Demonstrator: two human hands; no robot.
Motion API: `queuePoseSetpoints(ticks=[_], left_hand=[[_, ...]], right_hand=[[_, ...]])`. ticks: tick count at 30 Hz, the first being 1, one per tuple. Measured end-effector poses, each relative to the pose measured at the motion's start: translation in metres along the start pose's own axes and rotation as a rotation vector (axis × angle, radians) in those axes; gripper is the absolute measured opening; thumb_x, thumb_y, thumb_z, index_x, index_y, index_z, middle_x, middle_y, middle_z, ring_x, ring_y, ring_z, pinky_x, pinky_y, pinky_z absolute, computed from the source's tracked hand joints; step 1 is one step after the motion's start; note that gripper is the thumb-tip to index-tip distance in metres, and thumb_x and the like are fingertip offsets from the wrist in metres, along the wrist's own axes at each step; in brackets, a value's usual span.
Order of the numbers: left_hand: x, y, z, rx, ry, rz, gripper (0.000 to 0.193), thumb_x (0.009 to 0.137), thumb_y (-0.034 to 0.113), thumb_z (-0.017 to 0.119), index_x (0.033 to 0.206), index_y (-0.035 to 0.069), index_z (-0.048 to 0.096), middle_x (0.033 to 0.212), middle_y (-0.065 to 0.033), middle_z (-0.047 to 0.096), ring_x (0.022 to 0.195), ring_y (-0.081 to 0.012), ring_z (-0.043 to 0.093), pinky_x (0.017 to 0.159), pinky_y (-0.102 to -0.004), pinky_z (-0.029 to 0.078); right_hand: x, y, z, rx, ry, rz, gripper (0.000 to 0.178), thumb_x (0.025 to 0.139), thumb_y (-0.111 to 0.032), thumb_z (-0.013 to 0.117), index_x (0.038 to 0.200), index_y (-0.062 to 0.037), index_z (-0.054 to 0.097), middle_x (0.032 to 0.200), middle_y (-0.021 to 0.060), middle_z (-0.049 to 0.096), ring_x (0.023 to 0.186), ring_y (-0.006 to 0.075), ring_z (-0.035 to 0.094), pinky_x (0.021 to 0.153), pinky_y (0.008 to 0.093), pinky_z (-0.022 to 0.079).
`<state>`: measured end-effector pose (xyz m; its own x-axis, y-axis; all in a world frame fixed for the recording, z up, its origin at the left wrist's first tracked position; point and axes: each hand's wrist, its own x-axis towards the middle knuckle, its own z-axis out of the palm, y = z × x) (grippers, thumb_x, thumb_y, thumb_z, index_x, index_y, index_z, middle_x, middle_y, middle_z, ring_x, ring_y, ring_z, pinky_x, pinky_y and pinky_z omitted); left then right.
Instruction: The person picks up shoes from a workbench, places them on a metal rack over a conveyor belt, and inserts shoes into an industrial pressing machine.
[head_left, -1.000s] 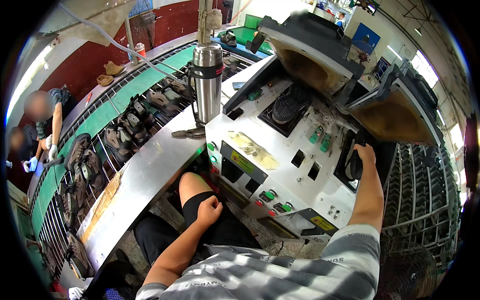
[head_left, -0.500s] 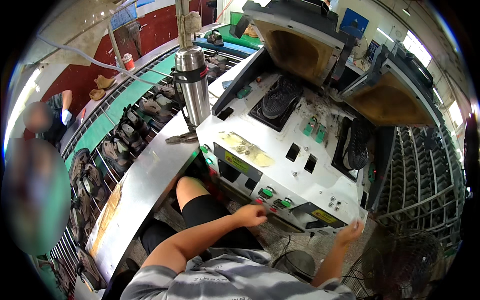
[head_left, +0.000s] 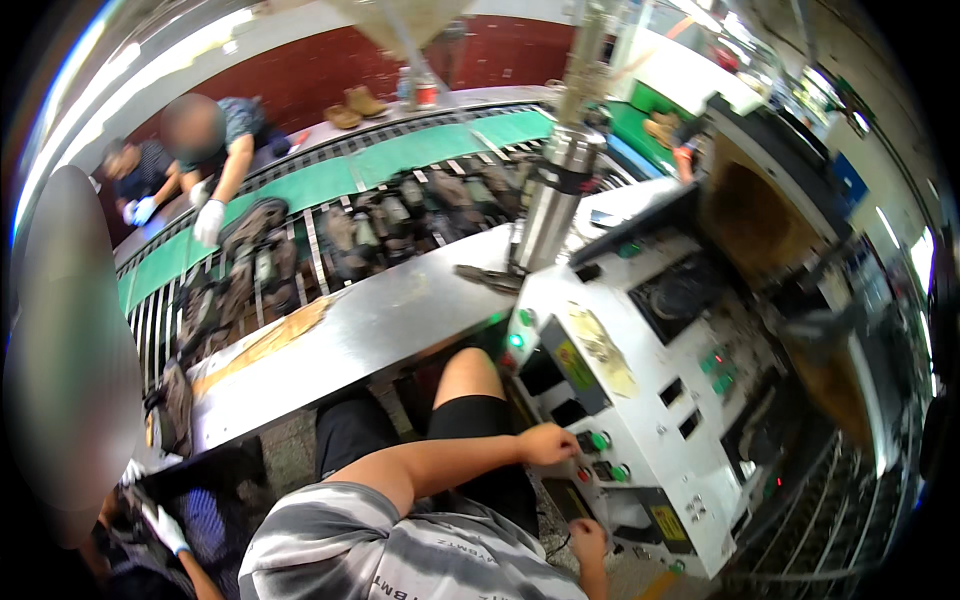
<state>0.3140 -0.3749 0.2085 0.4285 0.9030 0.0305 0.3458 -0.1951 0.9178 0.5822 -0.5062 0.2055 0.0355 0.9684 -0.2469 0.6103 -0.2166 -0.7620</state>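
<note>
My left hand (head_left: 548,444) is closed in a loose fist beside the green push buttons (head_left: 597,441) on the front of a white machine (head_left: 640,400). Whether its knuckles touch them I cannot tell. Lower down, my right hand (head_left: 588,540) hangs by the machine's lower front corner, its fingers curled and a little blurred. Nothing shows in either hand. On top of the machine, a black shoe (head_left: 688,290) lies on the far pad. A second dark shoe (head_left: 757,415) on the nearer pad is smeared. Both hinged lids, the far lid (head_left: 765,205) and the near lid (head_left: 850,370), are raised.
A steel thermos (head_left: 550,220) stands on the metal table (head_left: 390,320) beside the machine. Behind runs a roller line with several grey-brown shoes (head_left: 440,205) and a green strip (head_left: 400,160). Co-workers with gloved hands (head_left: 210,222) are at the far left; another gloved hand (head_left: 165,528) is at lower left.
My view has swung left, so the machine sits farther right and more co-workers show. My right hand has drawn in toward my body; my left stays by the buttons. The lids stay raised.
</note>
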Motion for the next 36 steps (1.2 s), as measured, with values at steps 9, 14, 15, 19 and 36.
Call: queuePoseSetpoints(ticks=[9, 14, 15, 19, 36], left_hand=[[-0.236, -0.109, -0.211, 0.27, 1.447, -0.639, 0.021, 0.085, 0.021, 0.058, 0.088, 0.005, 0.07, 0.077, -0.0171, 0.067, 0.072, -0.0311, 0.066, 0.067, -0.0374, 0.052], [-0.345, -0.123, -0.214, 0.322, 1.517, -0.756, 0.014, 0.08, 0.021, 0.06, 0.08, 0.009, 0.067, 0.071, -0.0131, 0.066, 0.069, -0.0326, 0.064, 0.064, -0.0414, 0.051], [-0.359, -0.132, -0.206, 0.279, 1.502, -0.716, 0.014, 0.08, 0.022, 0.061, 0.08, 0.009, 0.067, 0.07, -0.0128, 0.066, 0.069, -0.0324, 0.064, 0.063, -0.0411, 0.051], [-0.341, -0.122, -0.211, 0.669, 1.514, -0.724, 0.019, 0.073, 0.028, 0.066, 0.07, 0.01, 0.063, 0.06, -0.0104, 0.061, 0.058, -0.0307, 0.062, 0.055, -0.0415, 0.05], [-0.342, -0.122, -0.215, 0.697, 1.513, -0.656, 0.016, 0.072, 0.02, 0.066, 0.064, 0.009, 0.058, 0.057, -0.0103, 0.058, 0.055, -0.0307, 0.059, 0.053, -0.0421, 0.048]], right_hand=[[0.25, -0.29, 0.037, 0.002, 0.472, -0.972, 0.035, 0.078, -0.005, 0.065, 0.112, 0.0024, 0.058, 0.111, 0.0181, 0.06, 0.107, 0.0339, 0.056, 0.097, 0.0397, 0.043], [0.415, -0.357, -0.045, -0.591, 0.713, -0.281, 0.072, 0.075, -0.051, 0.067, 0.134, -0.0135, 0.049, 0.131, 0.0209, 0.052, 0.125, 0.0348, 0.047, 0.102, 0.0475, 0.038], [0.431, -0.359, -0.047, -0.679, 0.686, -0.148, 0.078, 0.073, -0.056, 0.067, 0.137, -0.0163, 0.045, 0.136, 0.0199, 0.048, 0.128, 0.0353, 0.044, 0.104, 0.0487, 0.036], [0.517, -0.317, -0.103, -0.438, 0.635, 0.263, 0.105, 0.058, -0.056, 0.076, 0.141, -0.0066, 0.036, 0.142, 0.0217, 0.04, 0.129, 0.036, 0.041, 0.108, 0.0452, 0.034], [0.308, -0.233, -0.007, 0.178, 1.133, -0.346, 0.071, 0.067, -0.025, 0.076, 0.119, 0.0127, 0.045, 0.104, 0.0246, 0.061, 0.086, 0.0342, 0.061, 0.076, 0.0471, 0.05]])
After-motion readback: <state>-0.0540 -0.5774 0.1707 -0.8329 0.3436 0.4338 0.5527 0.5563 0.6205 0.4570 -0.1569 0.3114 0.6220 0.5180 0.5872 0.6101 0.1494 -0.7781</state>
